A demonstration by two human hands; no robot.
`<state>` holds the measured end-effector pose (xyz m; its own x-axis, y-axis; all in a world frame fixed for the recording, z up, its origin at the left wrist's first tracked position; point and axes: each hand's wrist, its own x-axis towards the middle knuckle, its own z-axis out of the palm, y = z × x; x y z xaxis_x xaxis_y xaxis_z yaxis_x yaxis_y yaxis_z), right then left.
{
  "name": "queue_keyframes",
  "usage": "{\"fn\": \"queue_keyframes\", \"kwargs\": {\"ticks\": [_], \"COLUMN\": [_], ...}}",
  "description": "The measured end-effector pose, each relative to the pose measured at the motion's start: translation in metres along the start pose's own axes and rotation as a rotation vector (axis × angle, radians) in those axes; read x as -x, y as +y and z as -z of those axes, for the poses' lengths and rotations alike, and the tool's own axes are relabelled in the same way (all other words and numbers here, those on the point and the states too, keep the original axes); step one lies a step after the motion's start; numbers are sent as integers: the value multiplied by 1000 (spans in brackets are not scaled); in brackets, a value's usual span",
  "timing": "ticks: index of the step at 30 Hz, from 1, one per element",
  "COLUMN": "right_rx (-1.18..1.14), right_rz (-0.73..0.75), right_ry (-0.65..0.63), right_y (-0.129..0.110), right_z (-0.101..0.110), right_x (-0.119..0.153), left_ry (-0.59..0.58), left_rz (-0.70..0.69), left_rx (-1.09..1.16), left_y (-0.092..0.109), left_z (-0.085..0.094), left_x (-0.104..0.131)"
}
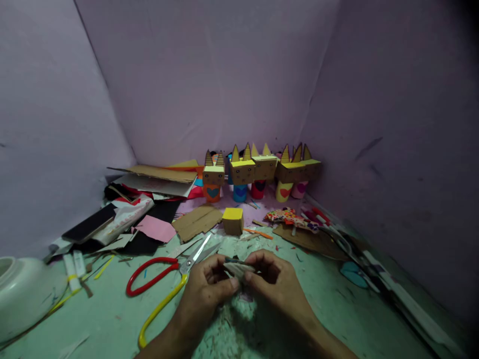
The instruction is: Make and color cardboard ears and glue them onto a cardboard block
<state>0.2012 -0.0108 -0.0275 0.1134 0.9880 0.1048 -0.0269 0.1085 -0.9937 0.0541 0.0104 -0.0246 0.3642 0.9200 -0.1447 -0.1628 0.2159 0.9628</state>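
Between my two hands, near the front middle of the green surface, is a small pale folded piece [239, 269] with a dark upper edge. My left hand [211, 285] pinches its left end between thumb and fingers. Its right end is held the same way by my right hand [272, 280]. Scissors [184, 267] with one red and one yellow handle lie spread beside my left hand, blades pointing away. Beyond my hands sits a small cardboard block [233, 225] with a yellow top.
Cardboard figures [242, 172] with pointed ears stand along the back. Paper and cardboard scraps [155, 227] are heaped at left, near a white rounded container [28, 294]. A flowered cloth piece [290, 218] and long strips [396, 291] lie at right. Walls enclose three sides.
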Motion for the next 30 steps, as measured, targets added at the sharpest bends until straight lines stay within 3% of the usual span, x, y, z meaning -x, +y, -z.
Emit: {"fn": "queue_keyframes", "kwargs": {"ticks": [5,16,21,25,30], "right_rx": [-9,192,208,208,164], "right_rz": [2,105,148,79,22], "right_ry": [25,-100,-100,-93,-42], "right_y": [2,7,5,8,10], "right_z": [-2,-12,-11,-10,-10], "right_x": [0,10,10,8,6], "left_ry": [134,190,198,182,130], "left_rz": [26,-38,-38,2,-54], "left_rx": [-12,-31,-7,13,15], "left_y": [5,-3,2,1,-1], "left_z": [0,0,-2,-3,-2], "left_x": [0,-7,-3,-5,-6]}}
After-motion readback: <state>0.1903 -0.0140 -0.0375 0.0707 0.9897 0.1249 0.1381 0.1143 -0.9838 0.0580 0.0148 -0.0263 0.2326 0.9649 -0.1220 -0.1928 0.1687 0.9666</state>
